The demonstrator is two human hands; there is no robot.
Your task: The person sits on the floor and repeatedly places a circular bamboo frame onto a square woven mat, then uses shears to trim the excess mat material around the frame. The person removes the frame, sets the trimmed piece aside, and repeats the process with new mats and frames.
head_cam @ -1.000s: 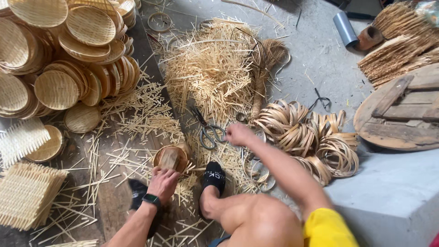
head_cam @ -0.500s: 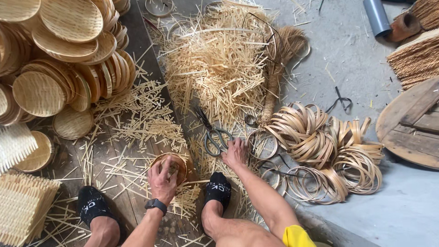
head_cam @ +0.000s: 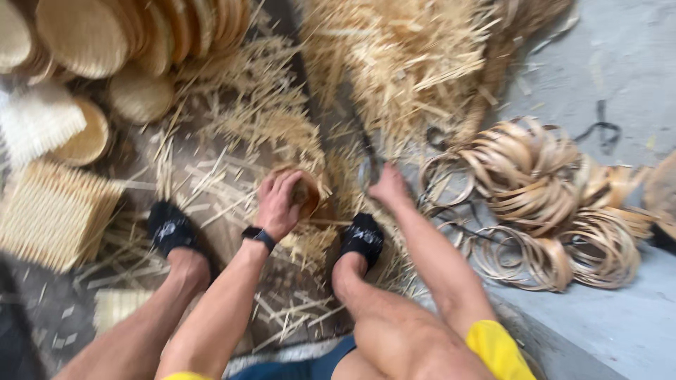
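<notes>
Straw-littered floor (head_cam: 232, 176) is spread beneath the feet; a small round woven bamboo basket (head_cam: 304, 193) is clasped by the left hand (head_cam: 278, 204) between the black shoes; dark metal scissors (head_cam: 370, 165) are touched by the right hand (head_cam: 389, 188), whose grip cannot be told; the basket is best kept pinned steady.
</notes>
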